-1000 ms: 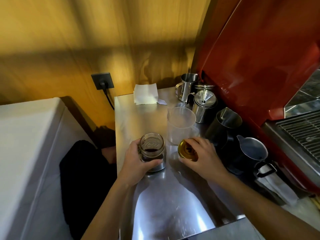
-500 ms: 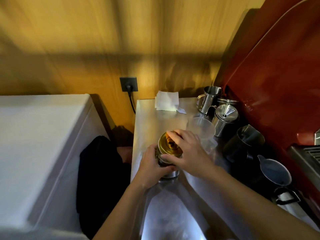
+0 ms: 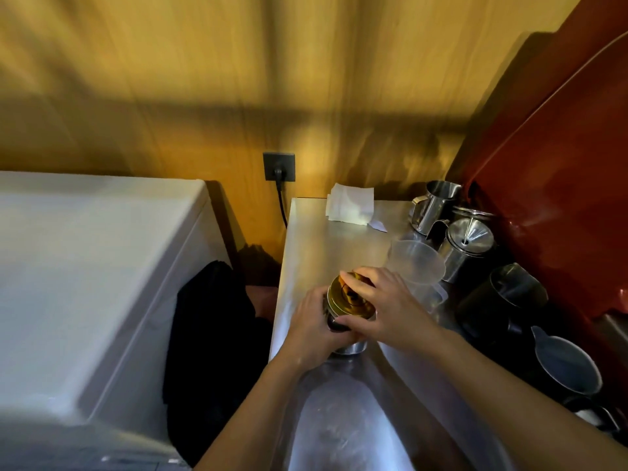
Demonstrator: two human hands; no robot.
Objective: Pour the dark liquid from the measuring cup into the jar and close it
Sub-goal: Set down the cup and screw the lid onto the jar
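A glass jar [image 3: 339, 326] with dark liquid inside stands on the steel counter [image 3: 319, 246]. My left hand [image 3: 311, 329] wraps around its side. A gold metal lid [image 3: 345, 297] sits on the jar's mouth, and my right hand [image 3: 390, 305] grips it from above, fingers curled over its rim. The clear plastic measuring cup [image 3: 416, 263] stands just behind my right hand and looks empty. Most of the jar is hidden by my hands.
Steel pitchers [image 3: 433, 205] and a funnel-topped steel pot [image 3: 467, 243] line the right side, with dark jugs [image 3: 509, 300] nearer. White paper napkins [image 3: 350, 207] lie at the back. A red machine [image 3: 560, 164] rises on the right; a white chest [image 3: 85, 266] stands left.
My right hand carried the gold lid from the counter onto the jar's mouth and now grips it there. My left hand kept hold of the jar. The camera view shifted.
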